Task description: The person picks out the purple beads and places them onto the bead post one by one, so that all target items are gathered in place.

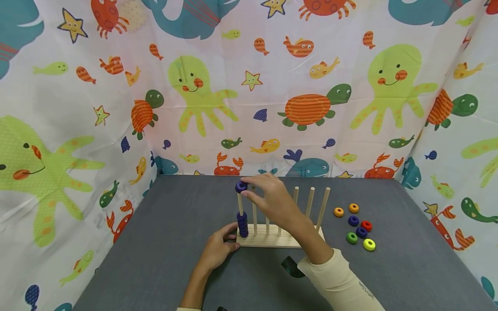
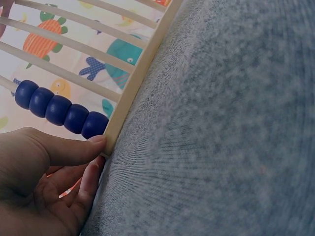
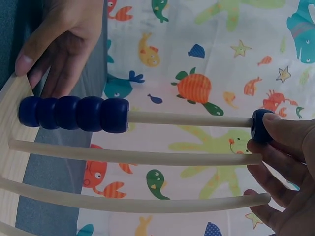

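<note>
A wooden peg stand [image 1: 268,241] with several upright dowels sits on the grey table. Several dark blue beads [image 3: 74,113] are stacked at the foot of its leftmost dowel [image 3: 187,119]. At the top of that dowel, my right hand [image 1: 278,203] pinches another blue bead [image 3: 261,126] between thumb and fingers. In the right wrist view, other fingers of that hand lie by the tips of the neighbouring dowels. My left hand [image 1: 218,248] grips the left end of the base, its thumb [image 2: 96,142] on the edge beside the lowest bead.
Right of the stand lie loose beads: two orange [image 1: 338,212], two blue [image 1: 353,220], one red [image 1: 366,226], one green [image 1: 352,238] and one yellow [image 1: 369,245]. A dark object [image 1: 292,267] shows by the right sleeve. A sea-animal curtain [image 1: 249,147] hangs behind the table.
</note>
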`<state>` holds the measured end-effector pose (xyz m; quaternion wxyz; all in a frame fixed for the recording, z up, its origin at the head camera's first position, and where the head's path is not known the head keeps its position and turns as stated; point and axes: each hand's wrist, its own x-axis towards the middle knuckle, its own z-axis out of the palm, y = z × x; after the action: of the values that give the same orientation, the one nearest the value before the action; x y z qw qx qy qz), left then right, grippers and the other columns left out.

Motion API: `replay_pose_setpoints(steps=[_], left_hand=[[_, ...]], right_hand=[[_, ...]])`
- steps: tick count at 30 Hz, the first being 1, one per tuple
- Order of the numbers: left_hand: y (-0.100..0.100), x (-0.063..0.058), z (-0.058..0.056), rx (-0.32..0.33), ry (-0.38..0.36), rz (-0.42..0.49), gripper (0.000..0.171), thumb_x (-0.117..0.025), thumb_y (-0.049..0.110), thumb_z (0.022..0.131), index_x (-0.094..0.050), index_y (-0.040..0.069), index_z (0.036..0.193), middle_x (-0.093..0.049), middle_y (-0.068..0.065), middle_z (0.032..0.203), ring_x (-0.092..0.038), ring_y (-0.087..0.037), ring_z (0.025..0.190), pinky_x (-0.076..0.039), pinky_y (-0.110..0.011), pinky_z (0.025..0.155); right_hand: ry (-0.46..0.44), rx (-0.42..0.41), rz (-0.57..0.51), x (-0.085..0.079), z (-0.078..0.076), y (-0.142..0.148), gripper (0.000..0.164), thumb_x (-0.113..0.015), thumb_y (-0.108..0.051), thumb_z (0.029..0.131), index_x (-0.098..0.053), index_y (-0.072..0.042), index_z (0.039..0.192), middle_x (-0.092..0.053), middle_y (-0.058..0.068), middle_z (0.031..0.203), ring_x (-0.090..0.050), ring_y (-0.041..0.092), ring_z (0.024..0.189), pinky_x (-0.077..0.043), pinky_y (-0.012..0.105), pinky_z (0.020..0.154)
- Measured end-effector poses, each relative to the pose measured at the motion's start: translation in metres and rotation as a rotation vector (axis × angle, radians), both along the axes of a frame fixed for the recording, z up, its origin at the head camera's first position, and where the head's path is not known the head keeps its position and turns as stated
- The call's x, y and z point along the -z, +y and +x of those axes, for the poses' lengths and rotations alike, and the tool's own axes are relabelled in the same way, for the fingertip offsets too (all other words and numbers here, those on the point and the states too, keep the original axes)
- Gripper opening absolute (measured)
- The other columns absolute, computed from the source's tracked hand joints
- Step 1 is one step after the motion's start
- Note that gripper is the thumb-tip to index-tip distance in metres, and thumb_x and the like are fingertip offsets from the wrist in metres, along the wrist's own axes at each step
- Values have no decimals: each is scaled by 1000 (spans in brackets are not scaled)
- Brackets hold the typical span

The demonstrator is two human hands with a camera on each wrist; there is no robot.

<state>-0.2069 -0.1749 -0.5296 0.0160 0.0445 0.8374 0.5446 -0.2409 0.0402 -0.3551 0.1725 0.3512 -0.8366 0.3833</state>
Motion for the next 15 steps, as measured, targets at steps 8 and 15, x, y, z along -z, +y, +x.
replay_pose_setpoints(steps=[8,15], left_hand=[[0,-1,-2,-2,6,-8,62,-77,0,91,-59,8,150,-63,-17,148,-68,-32,121,-55,-52,99],[1,-2,-1,1,2,-12,62,-77,-1,91,-59,7,150,-62,-17,148,-68,-33,122,-55,-52,100]], right_hand=[[-5,-33,-2,0,-4,-4,37,-75,-16,100,-72,-8,136,-74,8,129,-65,26,120,-57,44,90],[-21,-36,6,-2,-4,-4,38,-75,-17,100,-71,-7,137,-73,9,131,-64,27,122,-57,45,94]])
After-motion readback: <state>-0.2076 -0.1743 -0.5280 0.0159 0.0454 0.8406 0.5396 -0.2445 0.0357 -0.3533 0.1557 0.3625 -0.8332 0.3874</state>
